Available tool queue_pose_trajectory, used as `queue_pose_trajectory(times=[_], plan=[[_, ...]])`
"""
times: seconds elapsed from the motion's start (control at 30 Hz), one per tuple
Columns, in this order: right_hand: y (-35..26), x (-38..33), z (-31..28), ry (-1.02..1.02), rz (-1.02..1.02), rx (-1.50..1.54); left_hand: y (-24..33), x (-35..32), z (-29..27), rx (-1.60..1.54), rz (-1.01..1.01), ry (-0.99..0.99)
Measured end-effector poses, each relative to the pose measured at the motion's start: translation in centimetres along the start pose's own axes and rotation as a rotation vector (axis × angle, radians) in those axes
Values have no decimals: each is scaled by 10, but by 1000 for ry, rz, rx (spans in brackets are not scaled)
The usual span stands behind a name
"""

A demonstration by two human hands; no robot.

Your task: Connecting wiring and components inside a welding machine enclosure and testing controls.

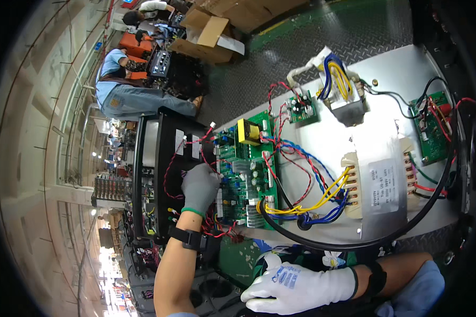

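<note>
My left hand (200, 186), in a grey glove, reaches in at the edge of a green circuit board (241, 177), beside a black front panel (166, 158). Its fingers are bent inward, and whatever they grip is hidden. Red and black twisted wires (170, 171) with a white plug run past it over the panel. My right hand (296, 285), in a white glove, lies below the chassis with fingers stretched out and nothing visible in it. On the board sits a yellow transformer (249, 132). Yellow and blue wires (322, 195) join the board to a large transformer (383, 185).
The metal chassis plate (312, 140) also carries a second transformer (344, 100) and small green boards (301, 107). A thick black cable (349, 245) loops along its near edge. Cardboard boxes (209, 39) stand beyond on the textured floor. A co-worker (124, 95) sits at the upper left.
</note>
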State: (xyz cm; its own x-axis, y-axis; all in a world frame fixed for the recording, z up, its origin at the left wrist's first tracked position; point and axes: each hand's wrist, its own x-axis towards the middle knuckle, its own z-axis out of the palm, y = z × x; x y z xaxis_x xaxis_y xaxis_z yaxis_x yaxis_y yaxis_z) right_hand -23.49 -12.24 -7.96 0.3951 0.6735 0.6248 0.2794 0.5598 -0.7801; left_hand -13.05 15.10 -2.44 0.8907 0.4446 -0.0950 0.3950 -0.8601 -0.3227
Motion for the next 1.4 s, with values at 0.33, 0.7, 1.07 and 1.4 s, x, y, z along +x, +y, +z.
queue_pose_trajectory(times=[0.33, 0.7, 1.07, 1.4], plan=[[0, 20, -19, -43, 447, 278, 0, 0, 4, 24, 24, 98], [8, 6, -14, -26, 482, 187, -25, 16, 1, -80, 56, -188], [6, 15, -11, 128, 383, 417, -16, 9, 7, -149, 59, -18], [-70, -35, -50, 375, 497, 409, -24, 21, 20, -219, 77, -50]])
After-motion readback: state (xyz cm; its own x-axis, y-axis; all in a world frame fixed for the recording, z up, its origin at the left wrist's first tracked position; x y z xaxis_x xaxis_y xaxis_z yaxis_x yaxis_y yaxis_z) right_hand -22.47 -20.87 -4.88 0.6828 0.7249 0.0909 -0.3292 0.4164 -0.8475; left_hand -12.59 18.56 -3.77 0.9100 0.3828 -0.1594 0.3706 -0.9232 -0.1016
